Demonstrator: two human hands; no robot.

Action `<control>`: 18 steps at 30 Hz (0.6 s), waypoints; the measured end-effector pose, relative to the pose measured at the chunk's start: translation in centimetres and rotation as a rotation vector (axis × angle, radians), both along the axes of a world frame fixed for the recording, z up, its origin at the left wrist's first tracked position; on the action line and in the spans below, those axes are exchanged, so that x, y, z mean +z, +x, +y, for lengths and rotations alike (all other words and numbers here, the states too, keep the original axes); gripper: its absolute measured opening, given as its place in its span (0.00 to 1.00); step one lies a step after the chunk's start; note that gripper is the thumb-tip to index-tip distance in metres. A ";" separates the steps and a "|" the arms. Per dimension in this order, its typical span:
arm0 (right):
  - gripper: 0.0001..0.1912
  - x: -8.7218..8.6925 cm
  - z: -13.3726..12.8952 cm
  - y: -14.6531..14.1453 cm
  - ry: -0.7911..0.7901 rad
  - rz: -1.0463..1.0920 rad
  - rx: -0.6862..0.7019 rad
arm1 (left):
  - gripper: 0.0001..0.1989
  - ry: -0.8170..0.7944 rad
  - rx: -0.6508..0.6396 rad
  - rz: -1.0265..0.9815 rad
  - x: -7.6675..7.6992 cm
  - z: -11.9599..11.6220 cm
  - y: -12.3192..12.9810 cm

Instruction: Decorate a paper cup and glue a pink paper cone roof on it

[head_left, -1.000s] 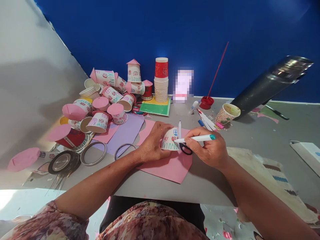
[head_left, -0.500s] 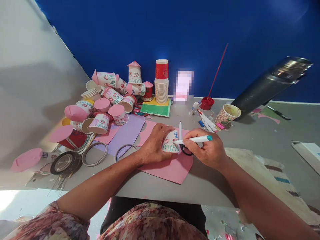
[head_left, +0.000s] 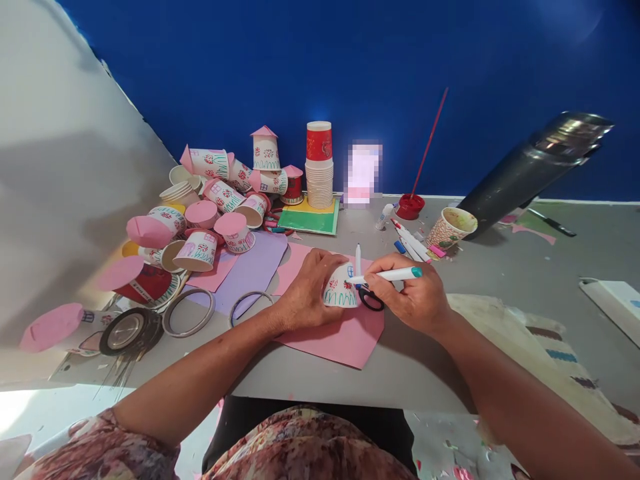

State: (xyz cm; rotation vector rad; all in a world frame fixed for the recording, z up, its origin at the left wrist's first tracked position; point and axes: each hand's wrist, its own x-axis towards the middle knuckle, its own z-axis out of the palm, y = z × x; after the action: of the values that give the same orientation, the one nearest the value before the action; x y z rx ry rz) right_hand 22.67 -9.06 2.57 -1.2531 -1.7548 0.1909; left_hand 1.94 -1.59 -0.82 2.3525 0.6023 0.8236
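My left hand (head_left: 311, 288) is wrapped round a white paper cup (head_left: 341, 292), which has a blue window, red flower dots and green grass strokes drawn on it. Between the fingers of my right hand (head_left: 417, 293) is a green marker (head_left: 395, 275), its tip at the flowers on the cup's side. Under the cup lies a pink paper sheet (head_left: 350, 343). Black-handled scissors (head_left: 371, 300) rest on the sheet, partly hidden by my right hand. An uncapped white marker (head_left: 358, 260) lies just behind the cup.
Decorated cups with pink paper roofs (head_left: 233, 223) are piled at the left. Behind stand stacked cups (head_left: 319, 180). Tape rolls (head_left: 189, 313) lie near my left forearm. Markers (head_left: 413, 241), a patterned cup (head_left: 453, 228) and a dark thermos (head_left: 530, 180) are at the right.
The marker tip has shifted slightly on the cup's flowers, and some green now shows there. Both hands keep their grips; the whole view has moved a little.
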 end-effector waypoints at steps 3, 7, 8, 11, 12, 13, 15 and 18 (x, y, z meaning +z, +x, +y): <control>0.08 0.1 0.0 0.0 0.000 0.006 -0.022 | 0.34 -0.014 0.001 0.007 0.0 0.0 -0.1; 0.07 -0.1 0.0 0.0 -0.013 0.021 -0.037 | 0.34 -0.046 0.000 0.016 0.0 0.0 0.0; 0.07 -0.1 0.0 0.0 -0.018 0.021 -0.036 | 0.34 -0.045 -0.003 0.012 0.1 0.0 0.0; 0.07 -0.2 0.0 0.1 -0.031 0.024 -0.028 | 0.33 -0.027 -0.006 -0.003 0.0 0.1 0.0; 0.07 -0.1 0.0 0.1 -0.036 0.029 -0.028 | 0.33 -0.025 -0.004 -0.009 0.0 0.1 0.0; 0.07 -0.1 0.0 0.1 -0.038 0.035 -0.027 | 0.33 -0.026 -0.002 -0.012 0.0 0.1 0.0; 0.07 -0.1 0.0 0.2 -0.038 0.042 -0.018 | 0.34 -0.031 -0.001 -0.015 -0.1 0.1 0.0; 0.07 -0.1 0.0 0.3 -0.026 0.040 0.002 | 0.33 -0.033 0.003 -0.020 -0.1 0.2 0.0</control>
State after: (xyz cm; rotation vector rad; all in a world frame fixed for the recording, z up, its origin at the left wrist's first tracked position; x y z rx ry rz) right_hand 22.99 -9.03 2.49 -1.2577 -1.7246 0.2389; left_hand 1.94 -1.44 -0.96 2.3109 0.6067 0.8314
